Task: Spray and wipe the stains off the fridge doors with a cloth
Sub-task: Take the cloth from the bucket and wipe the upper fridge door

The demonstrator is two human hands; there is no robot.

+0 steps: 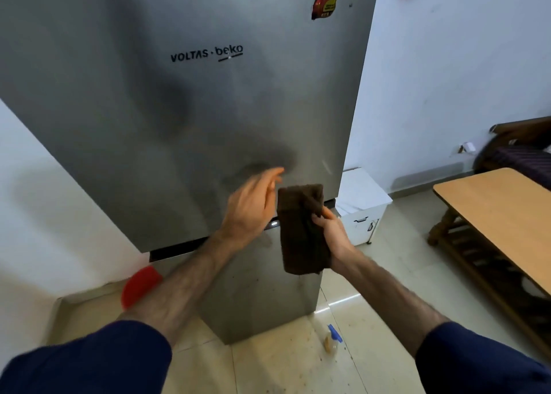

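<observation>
1. Your right hand (331, 232) is pinching the brown cloth (301, 229) by the fridge's upper door (179, 110) bottom-right corner.
2. Your left hand (253, 203), blurred, is apparently reaching with fingers (272, 174) loosely spread.
3. The spray bottle (332, 338) is standing on the floor (283, 370).

The upper fridge door (185, 95) carries the brand "VOLTAS · beko" in dark letters near its middle, with a line under "beko". Near the door's top right corner sits a red and yellow sticker (324, 2); its print is too blurred to read.
</observation>
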